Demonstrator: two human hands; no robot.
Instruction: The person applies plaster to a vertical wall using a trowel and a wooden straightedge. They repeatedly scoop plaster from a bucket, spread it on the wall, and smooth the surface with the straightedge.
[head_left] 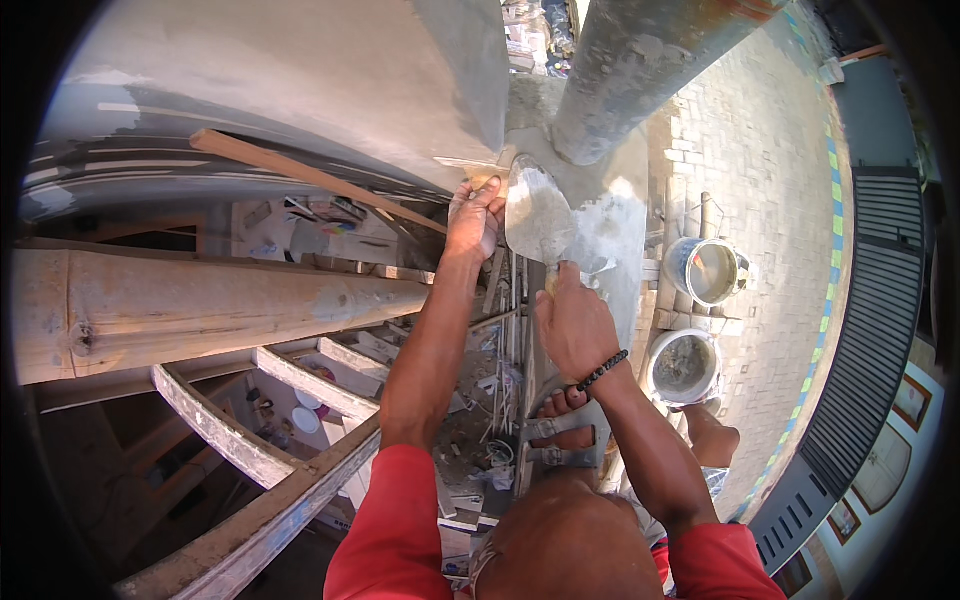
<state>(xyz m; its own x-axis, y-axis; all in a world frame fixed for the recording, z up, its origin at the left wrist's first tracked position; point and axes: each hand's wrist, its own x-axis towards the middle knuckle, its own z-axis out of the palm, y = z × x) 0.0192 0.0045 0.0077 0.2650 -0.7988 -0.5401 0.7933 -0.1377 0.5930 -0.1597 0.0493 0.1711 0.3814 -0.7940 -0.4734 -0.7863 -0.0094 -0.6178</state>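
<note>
My left hand grips a small putty knife whose wide blade lies at the lower edge of the grey plastered wall. My right hand is closed round the handle of a broad rounded trowel, its blade grey with plaster and beside the putty knife. Below them is a narrow grey cement ledge with pale wet patches. A bare foot in a sandal shows on the ledge under my right wrist.
A bamboo pole and wooden ladder-like frame lie left over a drop with debris. A wooden batten slants across. A round grey column rises at top. Two buckets stand on planks at right, above paving beside a dark gate.
</note>
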